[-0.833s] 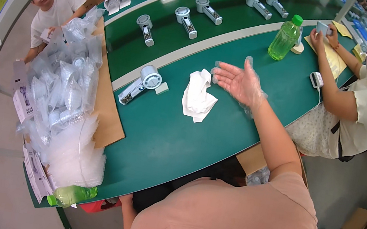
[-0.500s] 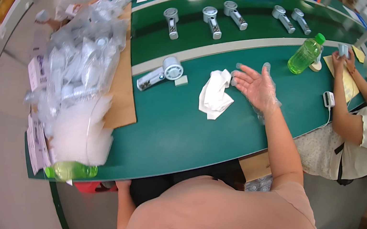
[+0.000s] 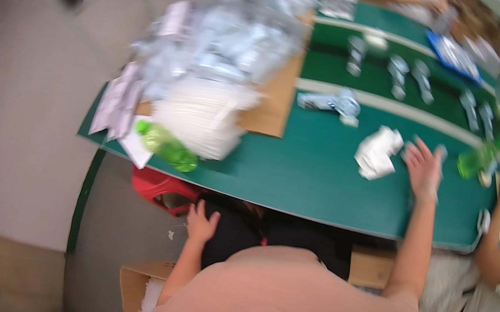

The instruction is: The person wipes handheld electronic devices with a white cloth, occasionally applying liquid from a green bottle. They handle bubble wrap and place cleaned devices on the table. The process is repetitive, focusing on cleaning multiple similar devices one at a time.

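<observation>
Right hand (image 3: 423, 166) had lowered from mid-air onto the tabletop (image 3: 300, 171), view swung left | fingers spread flat, empty, likely bracing | white cloth (image 3: 377, 152) crumpled just left of fingertips, not touching | left hand (image 3: 202, 223) down below tabletop edge, loosely open, holding nothing

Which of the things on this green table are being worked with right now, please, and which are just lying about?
In hand:
right hand, open, beside the crumpled white packet
left hand, down below the table edge

Lying about:
green bottle on its side
heap of clear bags
white device
upright green bottle
</observation>
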`<action>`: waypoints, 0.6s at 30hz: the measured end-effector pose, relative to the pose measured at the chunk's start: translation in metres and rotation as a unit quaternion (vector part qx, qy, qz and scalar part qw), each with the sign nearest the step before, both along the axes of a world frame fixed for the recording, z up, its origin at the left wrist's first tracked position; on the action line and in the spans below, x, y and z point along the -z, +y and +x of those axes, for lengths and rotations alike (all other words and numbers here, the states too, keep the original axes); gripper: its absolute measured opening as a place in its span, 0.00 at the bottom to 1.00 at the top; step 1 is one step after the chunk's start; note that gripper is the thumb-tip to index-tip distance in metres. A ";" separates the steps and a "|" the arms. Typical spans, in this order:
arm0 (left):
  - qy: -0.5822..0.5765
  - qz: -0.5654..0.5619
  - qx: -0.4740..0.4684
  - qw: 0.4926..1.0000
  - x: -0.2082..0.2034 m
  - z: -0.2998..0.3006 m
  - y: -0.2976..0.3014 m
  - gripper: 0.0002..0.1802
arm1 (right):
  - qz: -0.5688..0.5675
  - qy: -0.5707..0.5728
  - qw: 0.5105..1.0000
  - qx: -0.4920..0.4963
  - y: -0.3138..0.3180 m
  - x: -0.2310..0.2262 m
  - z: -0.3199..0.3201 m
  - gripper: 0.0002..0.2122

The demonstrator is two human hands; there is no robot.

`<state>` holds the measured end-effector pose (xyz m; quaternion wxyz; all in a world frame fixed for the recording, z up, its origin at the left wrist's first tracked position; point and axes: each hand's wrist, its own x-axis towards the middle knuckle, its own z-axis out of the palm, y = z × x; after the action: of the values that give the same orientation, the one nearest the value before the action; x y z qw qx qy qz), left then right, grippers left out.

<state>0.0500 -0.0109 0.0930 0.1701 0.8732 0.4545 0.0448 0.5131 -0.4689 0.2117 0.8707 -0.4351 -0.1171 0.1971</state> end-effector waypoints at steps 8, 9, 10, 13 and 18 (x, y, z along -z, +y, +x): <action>0.041 -0.080 -0.013 0.996 -0.041 -0.022 -0.024 0.46 | -0.085 -0.009 0.978 0.189 0.024 -0.036 -0.034 0.23; 0.058 -0.092 -0.007 0.994 -0.030 -0.032 -0.020 0.44 | -0.095 0.002 0.972 0.213 0.046 -0.057 -0.046 0.22; 0.065 -0.065 0.062 0.994 -0.044 -0.028 -0.023 0.36 | -0.128 -0.090 0.970 0.187 0.036 -0.048 -0.040 0.22; -0.153 -0.439 0.095 0.880 -0.091 0.007 -0.041 0.14 | -0.256 -0.129 0.927 0.240 0.042 -0.061 -0.059 0.21; -0.215 -0.257 0.449 0.828 -0.184 0.123 -0.092 0.06 | -0.365 -0.222 0.873 0.236 0.050 -0.041 -0.081 0.20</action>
<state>0.1730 -0.1026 0.2767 0.4833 0.8739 -0.0409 0.0319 0.4318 -0.4185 0.2531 0.6219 -0.7688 -0.1210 -0.0870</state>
